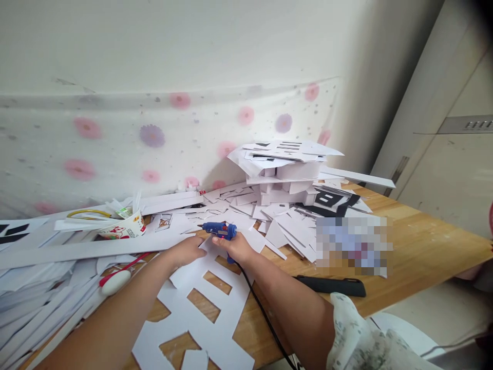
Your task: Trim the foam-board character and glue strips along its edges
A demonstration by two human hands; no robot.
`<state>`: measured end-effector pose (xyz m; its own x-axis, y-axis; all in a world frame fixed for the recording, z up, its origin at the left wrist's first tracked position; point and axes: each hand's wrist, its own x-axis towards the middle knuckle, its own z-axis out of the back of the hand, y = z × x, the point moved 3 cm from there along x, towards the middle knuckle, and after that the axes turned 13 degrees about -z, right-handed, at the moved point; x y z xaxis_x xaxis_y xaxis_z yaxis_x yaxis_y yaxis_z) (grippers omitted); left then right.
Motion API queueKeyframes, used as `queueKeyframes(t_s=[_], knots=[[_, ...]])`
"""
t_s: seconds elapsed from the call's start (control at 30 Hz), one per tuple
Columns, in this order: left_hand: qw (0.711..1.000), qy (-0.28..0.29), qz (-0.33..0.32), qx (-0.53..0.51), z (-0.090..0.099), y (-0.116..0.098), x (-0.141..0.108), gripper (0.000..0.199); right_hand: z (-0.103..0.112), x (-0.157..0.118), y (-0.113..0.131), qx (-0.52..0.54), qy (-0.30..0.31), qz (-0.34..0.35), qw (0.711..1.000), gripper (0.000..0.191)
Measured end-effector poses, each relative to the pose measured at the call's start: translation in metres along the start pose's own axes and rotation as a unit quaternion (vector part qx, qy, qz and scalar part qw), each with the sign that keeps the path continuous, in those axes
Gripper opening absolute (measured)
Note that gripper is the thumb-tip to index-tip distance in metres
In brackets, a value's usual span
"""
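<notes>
My right hand [239,247] is wrapped round the grip of a blue hot glue gun [220,229], its nozzle pointing left and its black cord running down toward the table's front edge. Close to the nozzle, my left hand [188,250] has its fingers closed at the upper edge of a white board piece [189,271], which looks tilted; the fingertips are partly hidden. Beneath both hands lies a larger white foam board sheet [221,331] with several rectangular openings cut through it.
A stacked white board model [288,172] stands at the back among loose scraps [288,231]. On the left are a paper cup [125,228] and piled strips [34,303]. A black elongated object [333,286] lies on the wooden table [419,241]; a blurred patch covers things beside it.
</notes>
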<state>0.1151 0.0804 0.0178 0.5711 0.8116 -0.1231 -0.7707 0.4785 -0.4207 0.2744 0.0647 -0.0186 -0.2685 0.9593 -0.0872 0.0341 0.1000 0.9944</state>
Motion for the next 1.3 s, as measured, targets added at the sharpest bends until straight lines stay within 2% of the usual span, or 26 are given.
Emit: queueKeyframes(t_s=[0.17, 0.3, 0.43, 0.63, 0.73, 0.9, 1.13, 1.3], knots=[[0.997, 0.003, -0.031, -0.068, -0.005, 0.006, 0.008, 0.046, 0.001, 0.004, -0.006, 0.017, -0.019, 0.013, 1.000, 0.040], [0.993, -0.005, -0.058, -0.100, -0.007, 0.011, 0.016, 0.056, 0.002, 0.008, -0.011, 0.028, -0.022, 0.009, 0.999, 0.039], [0.993, -0.025, -0.061, -0.096, -0.010, 0.013, 0.020, 0.058, 0.002, 0.010, -0.014, 0.038, -0.025, 0.005, 0.999, 0.041], [0.995, -0.045, -0.043, -0.079, -0.012, 0.009, 0.017, 0.049, 0.002, 0.012, -0.017, 0.055, -0.015, 0.008, 0.998, 0.040], [0.996, -0.052, -0.029, -0.070, -0.011, 0.009, 0.016, 0.053, 0.002, 0.012, -0.018, 0.059, -0.014, 0.011, 0.998, 0.037], [0.995, -0.050, -0.049, -0.071, -0.010, 0.004, 0.016, 0.064, 0.003, 0.013, -0.018, 0.067, -0.010, 0.018, 0.998, 0.035], [0.995, -0.062, -0.039, -0.065, -0.011, 0.002, 0.015, 0.046, 0.003, 0.015, -0.018, 0.083, 0.007, 0.033, 0.996, 0.040], [0.995, -0.080, -0.014, -0.058, -0.012, 0.005, 0.015, 0.037, 0.002, 0.011, -0.012, 0.084, 0.018, 0.043, 0.995, 0.036]])
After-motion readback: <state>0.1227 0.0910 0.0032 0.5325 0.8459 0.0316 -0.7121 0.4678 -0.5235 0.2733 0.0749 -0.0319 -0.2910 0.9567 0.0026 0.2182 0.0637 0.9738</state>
